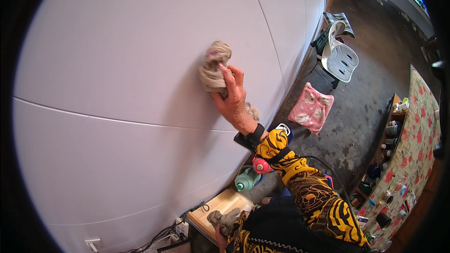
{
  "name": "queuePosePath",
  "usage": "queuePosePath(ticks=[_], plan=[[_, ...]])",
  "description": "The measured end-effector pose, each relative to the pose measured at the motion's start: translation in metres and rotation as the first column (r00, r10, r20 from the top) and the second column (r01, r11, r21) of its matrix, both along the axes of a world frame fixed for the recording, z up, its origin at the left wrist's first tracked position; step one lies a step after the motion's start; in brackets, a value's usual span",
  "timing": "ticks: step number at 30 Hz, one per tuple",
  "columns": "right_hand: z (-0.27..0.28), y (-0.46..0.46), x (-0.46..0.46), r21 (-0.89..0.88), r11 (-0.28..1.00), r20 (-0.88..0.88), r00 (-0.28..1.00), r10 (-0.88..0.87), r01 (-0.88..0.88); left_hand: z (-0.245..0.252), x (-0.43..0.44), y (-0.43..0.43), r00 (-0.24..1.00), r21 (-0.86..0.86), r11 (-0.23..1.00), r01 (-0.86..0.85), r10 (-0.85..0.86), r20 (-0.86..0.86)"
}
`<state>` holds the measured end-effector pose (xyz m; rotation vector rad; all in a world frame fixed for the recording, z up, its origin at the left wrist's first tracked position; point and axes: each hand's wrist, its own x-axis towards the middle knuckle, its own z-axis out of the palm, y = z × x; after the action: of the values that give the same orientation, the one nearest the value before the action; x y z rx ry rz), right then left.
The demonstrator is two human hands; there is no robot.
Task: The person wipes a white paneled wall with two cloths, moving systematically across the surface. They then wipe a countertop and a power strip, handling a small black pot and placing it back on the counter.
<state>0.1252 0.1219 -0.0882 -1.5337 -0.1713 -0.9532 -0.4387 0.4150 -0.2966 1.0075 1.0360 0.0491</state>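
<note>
My right hand (233,100), in a black-and-yellow patterned sleeve with a black wrist strap, holds a bunched greyish-beige cloth (215,73) against a smooth pale wall panel (140,49). A tuft of similar material (252,111) shows behind the wrist; whether it belongs to the same cloth is hidden. Low in the picture, my left hand (220,237) grips a second crumpled grey-beige cloth (226,219) above a light wooden tabletop (207,212). Most of that hand is covered by the cloth and sleeve or cut by the lower edge.
A green vacuum flask (246,180) and a red one (261,165) stand near the wall. Cables run to a white power strip (181,227). Farther off are a pink cushion (311,108), a white chair (340,61) and a table with a floral cloth (404,147).
</note>
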Motion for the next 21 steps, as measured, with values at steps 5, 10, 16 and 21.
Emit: queuePosePath(ticks=[5,10,16,21], plan=[[-0.086,-0.002,0.024,0.185,0.974,-0.252,0.964,-0.079,0.129,0.007,0.011,0.002,0.999,-0.155,0.988,-0.011,0.016,0.029],[-0.149,-0.016,0.033,0.19,0.948,-0.566,0.818,-0.107,0.256,0.013,0.023,-0.01,0.999,-0.117,0.992,-0.039,0.037,-0.025],[-0.043,-0.006,0.026,0.252,0.963,-0.322,0.947,-0.008,0.093,0.009,0.03,-0.013,0.999,-0.101,0.994,-0.035,0.031,-0.039],[0.045,-0.012,0.026,0.033,0.998,0.073,0.996,-0.055,0.053,0.008,0.025,-0.012,0.999,-0.089,0.996,-0.029,0.026,-0.039]])
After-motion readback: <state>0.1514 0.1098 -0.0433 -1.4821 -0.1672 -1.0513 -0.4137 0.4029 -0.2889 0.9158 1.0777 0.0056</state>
